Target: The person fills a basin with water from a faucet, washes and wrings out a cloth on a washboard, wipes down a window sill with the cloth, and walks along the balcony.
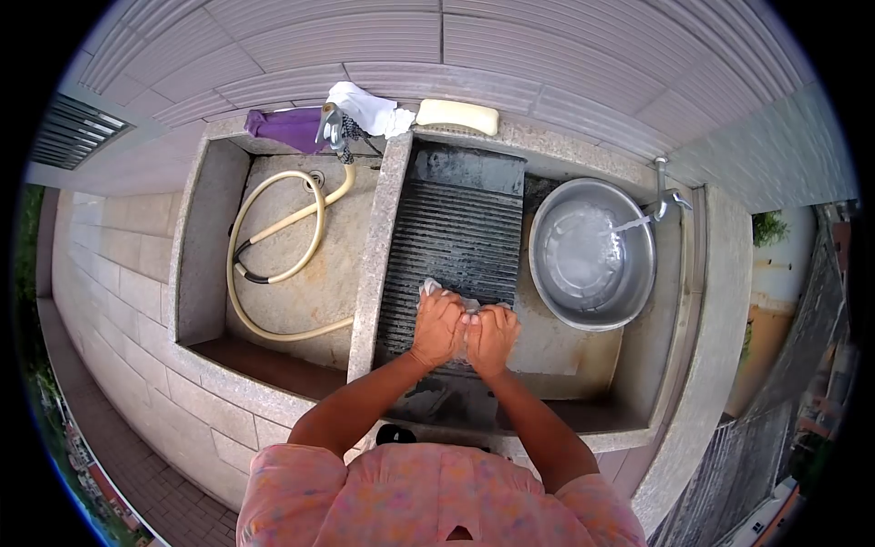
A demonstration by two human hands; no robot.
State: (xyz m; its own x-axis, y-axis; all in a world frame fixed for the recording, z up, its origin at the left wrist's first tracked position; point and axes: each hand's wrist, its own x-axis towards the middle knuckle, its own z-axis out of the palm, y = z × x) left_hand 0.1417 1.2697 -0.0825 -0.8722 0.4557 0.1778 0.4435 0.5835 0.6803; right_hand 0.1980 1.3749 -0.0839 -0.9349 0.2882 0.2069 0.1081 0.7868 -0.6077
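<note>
Close together over the dark ridged washboard [456, 228], my left hand [439, 326] and my right hand [492, 339] are both closed on a small white cloth [430, 285]. Bits of the cloth show above the knuckles and between the hands; the rest is hidden under my fingers. The washboard slopes inside the right basin of a stone sink. To the right of my hands stands a round metal basin [547, 287], with water running into it from a tap [668, 196].
A cream hose [321, 214] lies coiled in the left basin, joined to another tap [330, 128]. On the back ledge are a purple cloth [284, 129], a white cloth [365, 108] and a pale yellow bar [458, 116]. A stone divider [378, 237] separates the basins.
</note>
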